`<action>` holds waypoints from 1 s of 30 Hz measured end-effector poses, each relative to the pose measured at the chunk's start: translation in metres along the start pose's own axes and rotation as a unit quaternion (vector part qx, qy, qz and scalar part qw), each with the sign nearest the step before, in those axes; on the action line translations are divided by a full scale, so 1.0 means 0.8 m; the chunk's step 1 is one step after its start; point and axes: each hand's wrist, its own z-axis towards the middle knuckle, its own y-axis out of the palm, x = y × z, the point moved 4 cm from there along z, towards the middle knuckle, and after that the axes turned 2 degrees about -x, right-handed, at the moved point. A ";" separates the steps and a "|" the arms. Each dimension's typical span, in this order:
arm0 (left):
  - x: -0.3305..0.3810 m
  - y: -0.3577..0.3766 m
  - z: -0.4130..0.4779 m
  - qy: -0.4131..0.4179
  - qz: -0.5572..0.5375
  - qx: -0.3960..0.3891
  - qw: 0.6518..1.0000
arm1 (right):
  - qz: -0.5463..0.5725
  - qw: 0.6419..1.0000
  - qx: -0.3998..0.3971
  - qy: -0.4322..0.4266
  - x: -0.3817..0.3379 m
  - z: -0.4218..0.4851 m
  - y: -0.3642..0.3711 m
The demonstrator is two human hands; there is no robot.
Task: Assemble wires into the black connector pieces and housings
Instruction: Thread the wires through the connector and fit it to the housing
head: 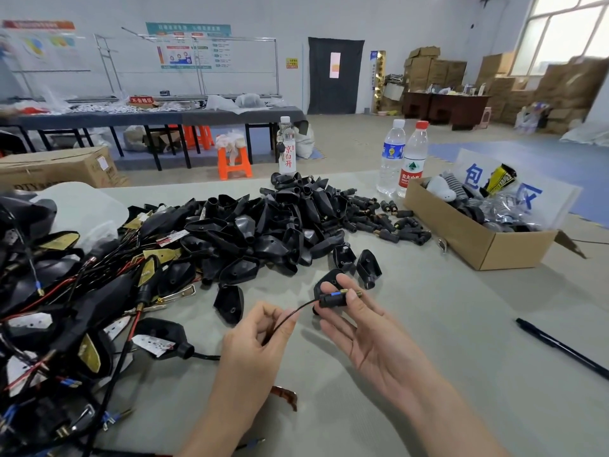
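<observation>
Black connector point(333, 300) points right, wire point(296, 313) trailing left

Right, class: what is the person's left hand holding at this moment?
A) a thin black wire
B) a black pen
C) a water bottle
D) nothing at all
A: the left hand pinches the thin black wire, which runs up to the connector piece held by the right hand; the pen lies apart, off to the right.
</observation>
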 end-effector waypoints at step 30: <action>0.008 0.009 0.003 -0.020 -0.027 -0.054 0.998 | 0.081 0.996 -0.043 0.012 0.015 0.003 0.015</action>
